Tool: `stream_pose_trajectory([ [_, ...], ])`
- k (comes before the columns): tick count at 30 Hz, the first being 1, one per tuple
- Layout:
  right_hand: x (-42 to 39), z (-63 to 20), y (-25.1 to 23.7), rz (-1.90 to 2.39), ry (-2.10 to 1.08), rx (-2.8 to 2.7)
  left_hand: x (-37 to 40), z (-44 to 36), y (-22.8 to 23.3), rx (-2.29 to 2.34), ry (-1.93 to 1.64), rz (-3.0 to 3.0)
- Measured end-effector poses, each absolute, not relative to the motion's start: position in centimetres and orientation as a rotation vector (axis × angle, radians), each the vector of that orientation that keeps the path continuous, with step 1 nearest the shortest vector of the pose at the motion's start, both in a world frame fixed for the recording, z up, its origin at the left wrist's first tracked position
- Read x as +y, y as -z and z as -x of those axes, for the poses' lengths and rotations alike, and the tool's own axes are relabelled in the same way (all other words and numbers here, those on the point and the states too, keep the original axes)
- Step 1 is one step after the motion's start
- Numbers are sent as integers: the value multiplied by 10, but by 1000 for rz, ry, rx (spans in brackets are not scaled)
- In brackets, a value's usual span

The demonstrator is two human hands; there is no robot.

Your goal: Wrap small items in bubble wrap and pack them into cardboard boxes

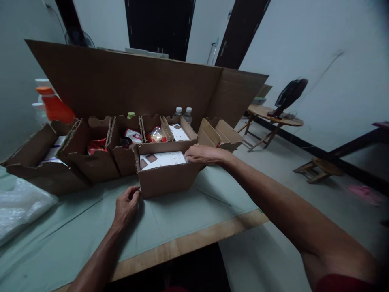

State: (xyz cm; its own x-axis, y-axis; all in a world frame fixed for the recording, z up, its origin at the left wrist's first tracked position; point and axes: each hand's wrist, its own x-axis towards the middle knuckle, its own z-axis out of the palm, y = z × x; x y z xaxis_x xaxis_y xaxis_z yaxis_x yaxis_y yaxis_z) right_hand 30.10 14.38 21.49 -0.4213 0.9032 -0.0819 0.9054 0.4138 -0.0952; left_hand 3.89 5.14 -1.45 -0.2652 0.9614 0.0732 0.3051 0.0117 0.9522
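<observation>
A small open cardboard box [165, 177] stands on the green table cover [182, 215], with a white card or packet [162, 159] lying in its top. My right hand [204, 154] rests on the box's right rim, fingers touching the white card's edge. My left hand [126, 206] lies on the table with its fingers curled against the box's lower left corner. Neither hand lifts anything.
A row of open cardboard boxes [97, 156] with red and white packets stands behind. A tall cardboard sheet [130, 85] forms a back wall. An orange bottle [54, 107], water bottles [183, 113], a plastic bag [18, 207], the table edge [194, 239], a wooden table [273, 115] right.
</observation>
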Motion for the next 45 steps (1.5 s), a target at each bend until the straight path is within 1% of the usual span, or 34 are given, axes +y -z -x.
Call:
stream_pose_trajectory([
  [2,139,-307,-219,-1566,235,2654,51,-38,13,1644,-1282,-1291],
  [4,124,-322,-223,-1595,199,2751,46,-35,8,1669,-1303,-1249],
  [6,102,-346,-219,-1801,153,2926,37,-29,-1,1691,-1321,-1214],
  [8,81,-373,-202,-2086,211,3039,25,-22,-13,1695,-1304,-1226],
  [11,69,-399,-151,-2324,575,2947,16,-17,-29,1705,-1236,-1295],
  [15,94,-380,-77,-2150,1156,2926,37,-33,-30,1577,-1249,-1358],
  [17,109,-361,-56,-2062,1437,2941,55,-49,-24,1477,-1238,-1379],
  [19,113,-349,-47,-2077,1603,2910,69,-65,-19,1420,-1249,-1381],
  [20,109,-347,-45,-2122,1610,2891,71,-73,-17,1414,-1268,-1380],
  [22,89,-349,-44,-2254,1494,2857,62,-84,-14,1436,-1293,-1374],
  [24,55,-354,-45,-2365,1355,2830,35,-86,-10,1489,-1242,-1372],
  [26,21,-350,-45,-2398,1312,2826,-3,-74,-6,1562,-1152,-1381],
  [28,-3,-333,-45,-2300,1353,2893,-40,-50,-3,1663,-1072,-1382],
  [30,-5,-308,-49,-2095,1403,3010,-59,-23,-7,1883,-1090,-1332],
  [32,11,-287,-56,-1978,1447,3095,-56,-7,-21,2060,-1154,-1276],
  [33,22,-282,-60,-1992,1474,3104,-47,-6,-30,2070,-1175,-1267],
  [36,45,-296,-67,-2246,1458,3024,-10,-30,-52,1889,-1210,-1309],
  [38,41,-323,-66,-2467,1296,2927,3,-60,-56,1775,-1221,-1376],
  [40,19,-350,-59,-2641,1123,2812,1,-88,-51,1701,-1198,-1441],
  [42,-11,-369,-51,-2672,1089,2724,-14,-105,-39,1648,-1134,-1473],
  [45,-44,-386,-40,-2599,1213,2637,-36,-108,-22,1631,-1038,-1452],
])
